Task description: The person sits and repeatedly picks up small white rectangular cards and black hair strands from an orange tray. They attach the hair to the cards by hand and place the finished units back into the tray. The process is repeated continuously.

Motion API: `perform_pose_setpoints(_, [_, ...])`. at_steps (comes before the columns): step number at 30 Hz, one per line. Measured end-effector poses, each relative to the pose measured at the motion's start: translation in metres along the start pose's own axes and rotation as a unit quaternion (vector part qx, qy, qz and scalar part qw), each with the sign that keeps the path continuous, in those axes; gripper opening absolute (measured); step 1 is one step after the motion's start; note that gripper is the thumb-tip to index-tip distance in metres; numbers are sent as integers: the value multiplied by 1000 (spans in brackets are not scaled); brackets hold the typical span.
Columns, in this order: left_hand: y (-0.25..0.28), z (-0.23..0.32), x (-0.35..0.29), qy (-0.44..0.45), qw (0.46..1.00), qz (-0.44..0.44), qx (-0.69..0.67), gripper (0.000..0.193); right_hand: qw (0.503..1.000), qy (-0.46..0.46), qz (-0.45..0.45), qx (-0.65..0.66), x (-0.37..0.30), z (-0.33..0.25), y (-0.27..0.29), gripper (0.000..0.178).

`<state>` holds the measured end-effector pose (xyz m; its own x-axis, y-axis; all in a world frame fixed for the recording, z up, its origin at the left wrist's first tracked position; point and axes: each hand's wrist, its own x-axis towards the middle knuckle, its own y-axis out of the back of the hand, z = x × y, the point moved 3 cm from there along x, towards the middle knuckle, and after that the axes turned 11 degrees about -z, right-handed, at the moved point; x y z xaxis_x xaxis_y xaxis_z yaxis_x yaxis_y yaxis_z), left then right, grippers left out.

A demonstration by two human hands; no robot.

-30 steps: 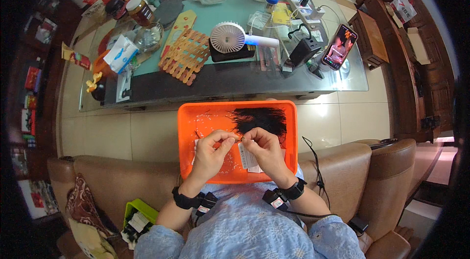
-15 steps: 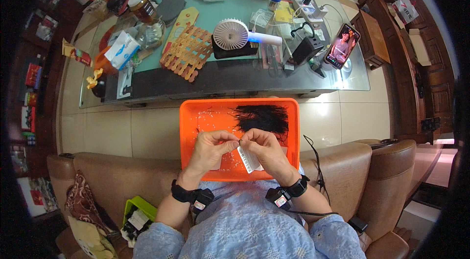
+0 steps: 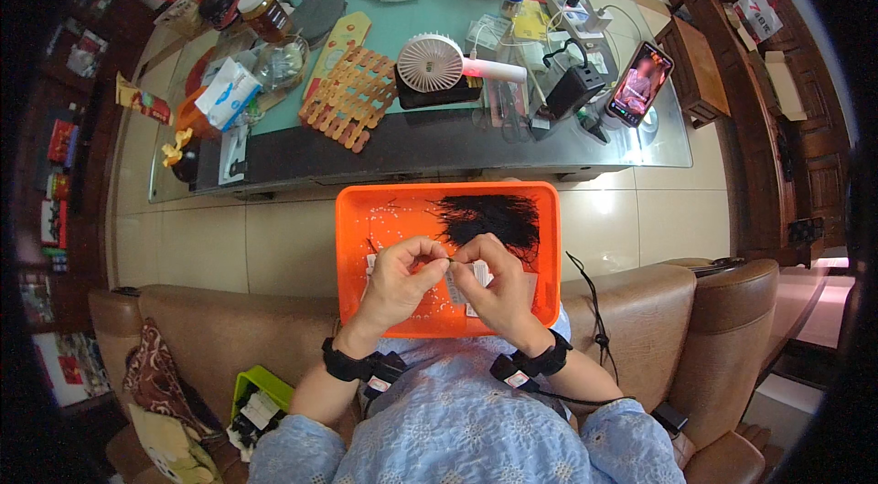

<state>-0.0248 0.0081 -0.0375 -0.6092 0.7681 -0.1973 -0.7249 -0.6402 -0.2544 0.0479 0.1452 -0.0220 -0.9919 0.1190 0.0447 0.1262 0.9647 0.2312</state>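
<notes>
Over an orange plastic tray [image 3: 355, 210], my left hand [image 3: 399, 280] and my right hand [image 3: 498, 287] meet fingertip to fingertip. Both are closed in a pinch on a thin dark string, of which only a short bit shows between the fingers. A narrow paper tag [image 3: 455, 288] hangs just below that pinch; how it is joined to the string is too small to make out. Behind my right hand, a thick bundle of black strings [image 3: 492, 219] lies in the tray. Other pale tags lie partly hidden under my hands.
Tiny white bits are scattered over the tray's left side. Beyond stands a glass table [image 3: 274, 155] bearing a handheld fan [image 3: 430, 63], a wooden slatted mat [image 3: 352, 100], and a phone [image 3: 641, 85]. A green bin [image 3: 261, 393] sits at left. Black straps wrap both wrists.
The tag under my fingers has turned from facing up to a narrower, greyer side. My hands stay pinched together, with the right fingers shifted slightly. The fan's light went from blue to red.
</notes>
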Motion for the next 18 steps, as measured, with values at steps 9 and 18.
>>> perform_pose_setpoints(9, [-2, -2, -2, -26, 998, 47, -38, 8, 984, 128, 12, -127, 0, -20, 6, 11])
perform_pose_setpoints(18, [0, 3, -5, -76, 996, -32, -42, 9, 982, -52, -91, 160, 8, 2, 20, 8])
